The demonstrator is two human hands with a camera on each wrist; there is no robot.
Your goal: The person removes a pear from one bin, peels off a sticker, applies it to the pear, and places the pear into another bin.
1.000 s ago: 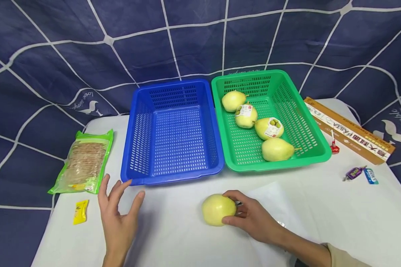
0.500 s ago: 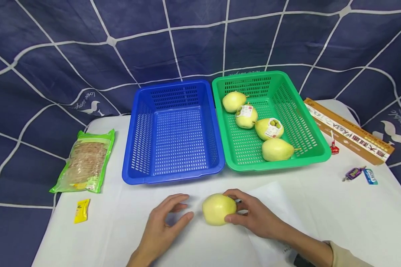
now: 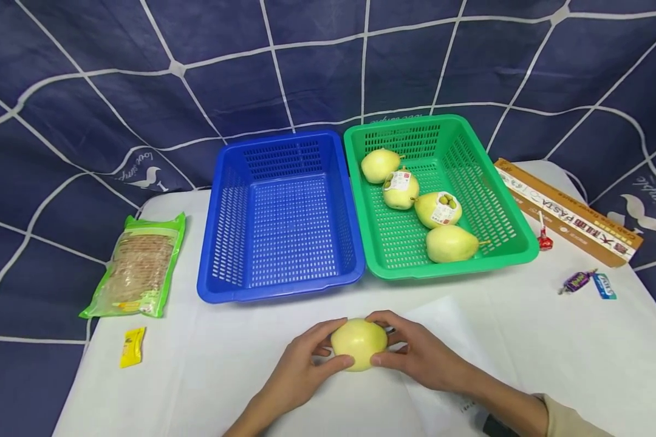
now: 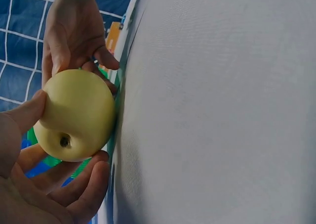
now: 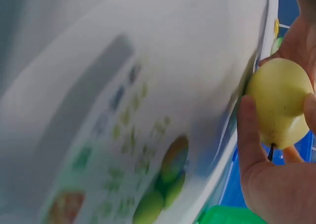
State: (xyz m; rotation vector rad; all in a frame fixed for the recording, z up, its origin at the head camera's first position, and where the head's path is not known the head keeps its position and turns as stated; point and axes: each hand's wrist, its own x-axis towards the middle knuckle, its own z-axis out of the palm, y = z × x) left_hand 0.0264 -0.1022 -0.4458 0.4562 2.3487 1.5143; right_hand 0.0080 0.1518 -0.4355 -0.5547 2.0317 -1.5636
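A pale yellow pear is on the white table near its front, held between both hands. From the left, my left hand grips it, thumb at the near side and fingers at the far side. My right hand grips the stem end the same way. In the left wrist view the pear shows its dimpled bottom; in the right wrist view the dark stem of the pear points toward the right palm. Under the right forearm lies a white printed plastic bag.
Behind stand a blue basket and a green basket, the green one holding several pears. At left are packaged food and a yellow packet. A pasta box, lollipop and small wrapped items lie right.
My left hand has come from beside the blue basket's front corner rightward to the pear and taken hold of it. My right hand has kept its grip, nearly still.
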